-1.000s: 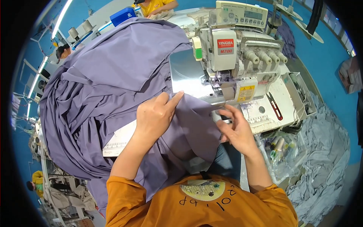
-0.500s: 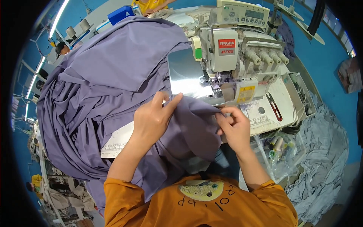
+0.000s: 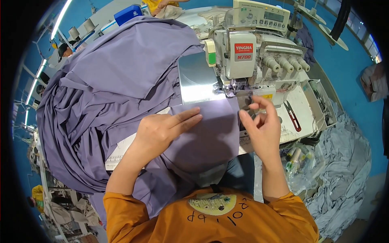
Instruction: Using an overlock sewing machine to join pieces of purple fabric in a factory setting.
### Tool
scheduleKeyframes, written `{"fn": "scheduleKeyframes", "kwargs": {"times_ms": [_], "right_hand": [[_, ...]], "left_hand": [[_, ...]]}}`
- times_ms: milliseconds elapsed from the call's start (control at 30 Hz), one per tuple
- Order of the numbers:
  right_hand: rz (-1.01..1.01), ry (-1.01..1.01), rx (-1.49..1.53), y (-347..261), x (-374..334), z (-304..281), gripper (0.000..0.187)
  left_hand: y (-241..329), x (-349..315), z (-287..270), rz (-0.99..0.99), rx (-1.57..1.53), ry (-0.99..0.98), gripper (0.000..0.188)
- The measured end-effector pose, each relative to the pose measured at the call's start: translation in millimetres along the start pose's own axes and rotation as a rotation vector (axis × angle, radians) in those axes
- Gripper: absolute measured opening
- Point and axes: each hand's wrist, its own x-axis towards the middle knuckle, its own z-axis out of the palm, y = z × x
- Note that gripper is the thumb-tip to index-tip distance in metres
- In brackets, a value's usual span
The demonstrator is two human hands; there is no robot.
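Purple fabric (image 3: 206, 137) lies in front of an overlock sewing machine (image 3: 241, 52), its upper edge over the shiny metal plate (image 3: 198, 83) and near the presser foot. My left hand (image 3: 156, 131) rests on this piece with its fingers stretched out flat, pointing right. Just past the fabric's right edge, my right hand (image 3: 263, 123) is raised below the machine's front cover, thumb and fingers apart and nothing visible between them. A large heap of the same purple fabric (image 3: 113, 69) fills the table to the left.
Red-handled thread snips (image 3: 293, 116) lie on the machine bed at right, beside a small tray (image 3: 320, 99). A clear plastic bin (image 3: 298, 162) and a pile of grey fabric (image 3: 340, 170) are lower right. Another person's hand (image 3: 162, 5) shows at the back.
My right hand has let go of the fabric edge and moved right and up, fingers opening. My left hand has flattened onto the fabric, which now lies smoother with its edge at the presser foot.
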Motion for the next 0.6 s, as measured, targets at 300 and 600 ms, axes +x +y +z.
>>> {"fn": "scheduleKeyframes", "kwargs": {"times_ms": [300, 600], "right_hand": [[0.393, -0.426, 0.395, -4.8, -21.6, -0.6, 0.047], [0.512, -0.564, 0.371, 11.8, -2.9, -0.8, 0.032]], "left_hand": [[3.1, 1.6, -2.2, -0.054, -0.049, 0.028, 0.042], [10.5, 6.0, -6.7, -0.085, -0.022, 0.013, 0.038]]}}
